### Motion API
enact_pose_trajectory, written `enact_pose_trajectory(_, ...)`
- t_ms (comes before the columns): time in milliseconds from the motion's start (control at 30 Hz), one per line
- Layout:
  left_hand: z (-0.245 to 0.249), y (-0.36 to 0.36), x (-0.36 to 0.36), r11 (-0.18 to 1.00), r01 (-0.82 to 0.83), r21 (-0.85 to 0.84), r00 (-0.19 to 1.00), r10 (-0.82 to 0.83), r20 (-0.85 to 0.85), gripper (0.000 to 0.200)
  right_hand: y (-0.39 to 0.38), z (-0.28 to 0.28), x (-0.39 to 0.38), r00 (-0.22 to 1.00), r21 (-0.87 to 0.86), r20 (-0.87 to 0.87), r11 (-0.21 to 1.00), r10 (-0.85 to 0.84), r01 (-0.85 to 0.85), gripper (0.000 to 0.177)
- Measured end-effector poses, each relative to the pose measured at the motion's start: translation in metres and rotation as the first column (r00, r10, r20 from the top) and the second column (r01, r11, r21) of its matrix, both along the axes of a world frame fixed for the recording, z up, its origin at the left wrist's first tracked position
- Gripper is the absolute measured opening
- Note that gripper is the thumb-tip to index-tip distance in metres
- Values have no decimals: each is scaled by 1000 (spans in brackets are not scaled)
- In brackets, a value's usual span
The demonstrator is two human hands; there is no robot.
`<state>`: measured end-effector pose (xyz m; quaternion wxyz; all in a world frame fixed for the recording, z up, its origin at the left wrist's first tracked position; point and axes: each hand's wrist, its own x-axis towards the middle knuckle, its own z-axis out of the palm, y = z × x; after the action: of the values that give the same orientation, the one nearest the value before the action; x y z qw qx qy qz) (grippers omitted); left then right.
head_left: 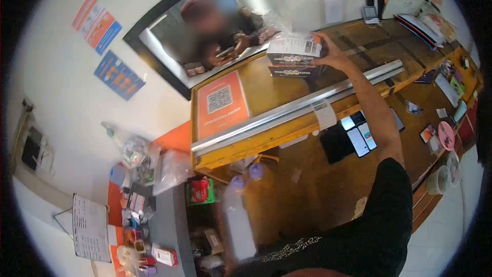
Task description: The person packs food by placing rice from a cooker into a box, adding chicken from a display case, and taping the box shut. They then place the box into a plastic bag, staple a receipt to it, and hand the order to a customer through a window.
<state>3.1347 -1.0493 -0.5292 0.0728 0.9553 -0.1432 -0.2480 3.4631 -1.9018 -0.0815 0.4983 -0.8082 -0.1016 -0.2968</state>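
Clasped around the right end of a printed cardboard box [293, 50], the right hand [334, 55] has its fingers laid over the top edge and the palm against the end face. It grips the box rather than resting on it. The left hand is out of the picture, so the right is the only hand near the box.

The box sits in the upper middle of the frame on the raised wooden counter [266, 92], touching its surface. What looks like a second, darker box lies directly under it, though they may be one carton. Its long axis runs roughly left to right along the counter. The box extends left from the hand, towards the service window [164, 36] in the upper left. The forearm reaches it from the lower right.

Behind the window a person bends over a phone [225, 51], near the box's left end but apart from it. A metal rail [307, 100] crosses the counter's front edge below the box. An orange QR-code placard [221, 103] lies flat to the lower left of the box. Below the rail, on the lower desk [318, 184], several smartphones [359, 136] lie side by side under the forearm. Plastic bottles [238, 210] stand at the bottom centre.
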Motion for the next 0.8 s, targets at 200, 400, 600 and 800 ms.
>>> enact_pose_trajectory(200, -15, 34, -103, 1000, -27, -4, 999, 26, -32, 78, 103, 3, 59, 987, -169, -102, 980, -124, 106, 105)
enact_pose_trajectory(400, -53, 5, -205, 916, -235, 326, 970, 243, 17, 78, 197, -8, 79, 838, -345, -43, 796, -543, 498, 110)
enact_pose_trajectory(600, -48, 32, -224, 447, -868, -218, 450, 892, 36, 69, 288, 7, 30, 830, 354, 241, 842, -503, 407, 60)
enact_pose_trajectory(800, 37, 136, -179, 155, -857, -492, 4, 956, 293, 38, 508, 18, -123, 647, 218, -268, 699, 714, -681, 58)
